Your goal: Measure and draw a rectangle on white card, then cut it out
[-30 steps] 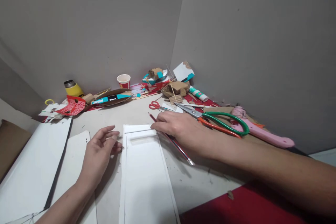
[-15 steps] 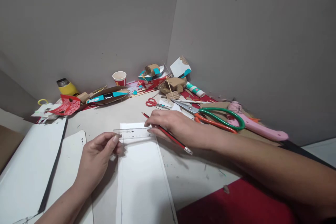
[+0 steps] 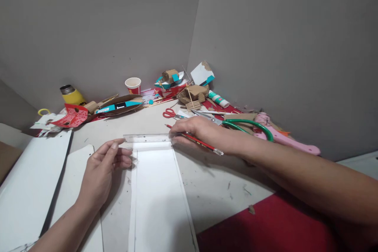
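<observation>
A long white card strip (image 3: pixel 156 193) with pencil lines lies on the table in front of me. Across its far end lies a clear plastic ruler (image 3: pixel 147 138). My right hand (image 3: pixel 196 132) holds a red pencil (image 3: pixel 201 144) and its fingertips press on the ruler's right end. My left hand (image 3: pixel 102 171) hovers at the strip's left edge with fingers loosely apart, its fingertips just short of the ruler's left end, holding nothing.
Large green-handled scissors (image 3: pixel 251 126), small red scissors (image 3: pixel 169 113), a pink tool (image 3: pixel 291 141) and a glue stick (image 3: pixel 219 99) lie beyond my right hand. Cardboard scraps, a paper cup (image 3: pixel 133 86) and a yellow bottle (image 3: pixel 71 95) line the wall. White boards (image 3: pixel 32 189) lie at left, red mat (image 3: pixel 265 228) at near right.
The ruler has been slid farther up to the strip's far end. My left hand let go of the ruler's left end and opened; my right hand stays on its right end with the pencil.
</observation>
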The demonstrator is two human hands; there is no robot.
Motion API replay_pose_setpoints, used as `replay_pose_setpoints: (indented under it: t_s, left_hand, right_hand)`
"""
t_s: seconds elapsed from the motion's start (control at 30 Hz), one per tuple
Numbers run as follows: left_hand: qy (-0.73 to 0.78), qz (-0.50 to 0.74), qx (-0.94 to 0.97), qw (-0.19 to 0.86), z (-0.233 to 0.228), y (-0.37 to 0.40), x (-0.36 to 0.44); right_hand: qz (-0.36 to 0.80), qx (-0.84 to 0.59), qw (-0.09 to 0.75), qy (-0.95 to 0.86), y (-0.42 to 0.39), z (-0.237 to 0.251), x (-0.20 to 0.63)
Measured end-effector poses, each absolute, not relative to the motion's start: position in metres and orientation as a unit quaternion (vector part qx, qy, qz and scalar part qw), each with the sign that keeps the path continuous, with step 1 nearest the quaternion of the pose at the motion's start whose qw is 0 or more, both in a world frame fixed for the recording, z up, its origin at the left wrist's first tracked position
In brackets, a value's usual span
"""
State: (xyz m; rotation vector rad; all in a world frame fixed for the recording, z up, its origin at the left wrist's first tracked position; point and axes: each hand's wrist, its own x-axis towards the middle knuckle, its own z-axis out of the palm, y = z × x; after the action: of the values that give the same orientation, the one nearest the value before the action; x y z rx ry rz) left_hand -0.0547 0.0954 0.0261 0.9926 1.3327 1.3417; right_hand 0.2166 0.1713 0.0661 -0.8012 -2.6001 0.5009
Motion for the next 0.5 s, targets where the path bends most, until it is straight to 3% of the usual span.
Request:
replay_pose_setpoints:
  t_s: [0.13,0.5]
  left_hand:
    - [0.550,0.557,0.397,0.480,0.027,0.096,-0.057]
    - [0.556,0.537,0.417,0.479,0.028,0.095,-0.054]
  right_hand:
    - [0.124,-0.301,0.181,-0.928,0.180,0.063,0.227]
    - [0.156,-0.316,0.259,-0.899,0.159,0.052,0.244]
